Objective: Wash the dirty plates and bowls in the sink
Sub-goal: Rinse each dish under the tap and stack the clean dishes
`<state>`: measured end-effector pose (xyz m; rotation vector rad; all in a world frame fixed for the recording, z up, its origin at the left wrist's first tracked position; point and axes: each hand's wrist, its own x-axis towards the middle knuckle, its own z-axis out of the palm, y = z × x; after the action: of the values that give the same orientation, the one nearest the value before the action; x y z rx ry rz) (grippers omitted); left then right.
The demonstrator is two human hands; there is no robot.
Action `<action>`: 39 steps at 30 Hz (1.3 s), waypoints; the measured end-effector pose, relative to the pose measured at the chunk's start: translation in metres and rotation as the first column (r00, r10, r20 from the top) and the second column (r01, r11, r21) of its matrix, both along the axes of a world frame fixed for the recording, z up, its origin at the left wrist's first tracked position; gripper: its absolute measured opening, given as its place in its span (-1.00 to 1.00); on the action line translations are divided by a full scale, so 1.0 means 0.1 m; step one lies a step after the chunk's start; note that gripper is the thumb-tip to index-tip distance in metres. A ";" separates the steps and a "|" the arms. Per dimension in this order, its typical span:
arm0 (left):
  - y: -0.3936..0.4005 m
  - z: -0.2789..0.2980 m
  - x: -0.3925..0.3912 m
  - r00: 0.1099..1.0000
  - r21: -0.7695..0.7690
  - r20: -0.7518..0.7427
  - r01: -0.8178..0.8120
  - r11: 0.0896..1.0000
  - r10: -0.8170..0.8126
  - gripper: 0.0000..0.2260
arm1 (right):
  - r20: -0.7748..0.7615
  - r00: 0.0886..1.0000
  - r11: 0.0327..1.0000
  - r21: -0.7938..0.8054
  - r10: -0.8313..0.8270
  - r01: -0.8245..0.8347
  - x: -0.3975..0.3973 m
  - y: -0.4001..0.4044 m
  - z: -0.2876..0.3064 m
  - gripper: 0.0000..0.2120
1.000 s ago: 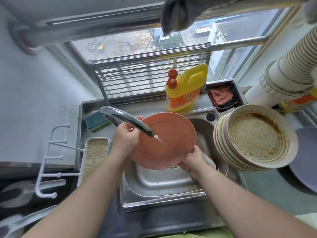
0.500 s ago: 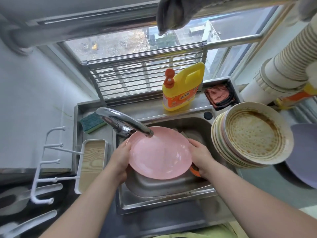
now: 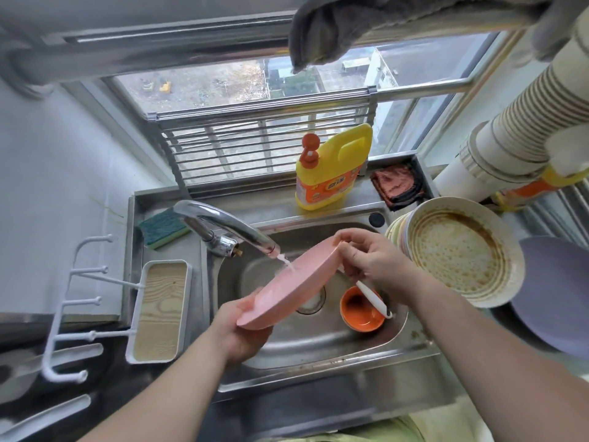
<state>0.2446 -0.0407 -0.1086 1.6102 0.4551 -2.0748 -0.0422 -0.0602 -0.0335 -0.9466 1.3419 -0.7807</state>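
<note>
Pink plate (image 3: 288,290) — wet, rigid, likely slippery. Left hand (image 3: 242,333) and right hand (image 3: 371,261) grip opposite rims, fingers curled; hold rims firmly — not the slick face.

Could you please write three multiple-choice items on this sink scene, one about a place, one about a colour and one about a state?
1. Where does the orange bowl sit?
A. in the sink basin
B. on the window ledge
C. on the plate stack

2. What colour is the plate under the tap?
A. purple
B. pink
C. white

3. How is that plate held?
A. lying flat in the basin
B. tilted, gripped by both hands
C. hanging from one hand

Answers:
1 A: the bowl rests on the bottom of the sink, a white spoon in it.
2 B: the pink plate catches water from the tap.
3 B: the left hand grips its low edge, the right hand its high edge.
</note>
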 end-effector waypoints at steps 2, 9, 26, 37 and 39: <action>0.05 -0.01 0.05 0.997 -0.015 -0.057 -0.043 0.999 0.042 -0.55 | -0.157 0.985 0.997 -0.006 0.070 -0.072 0.00 0.01 0.00 -0.87; 0.17 -0.18 -0.08 0.989 -0.090 0.040 0.145 0.985 -0.142 -0.60 | -0.186 0.974 0.981 0.120 -0.131 0.155 0.21 0.17 -0.36 -0.69; 0.00 -0.14 -0.10 0.872 -0.380 0.407 0.432 0.818 -0.271 -0.58 | -0.132 0.748 0.570 0.567 -0.650 0.595 0.26 0.39 -0.86 -0.69; -0.55 0.21 -0.30 0.938 -0.581 0.261 0.342 0.738 -0.229 -0.72 | -0.145 0.788 0.442 0.760 -0.598 0.476 0.24 0.54 -0.89 -0.78; -0.57 0.23 -0.34 0.957 -0.568 0.202 0.287 0.772 -0.207 -0.73 | -0.096 0.789 0.428 0.797 -0.607 0.427 0.22 0.56 -0.91 -0.75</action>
<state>0.2106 -0.0980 -0.0856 1.4442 -0.4530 -1.9896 -0.0199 -0.0043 -0.1246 0.3142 1.5889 -0.5934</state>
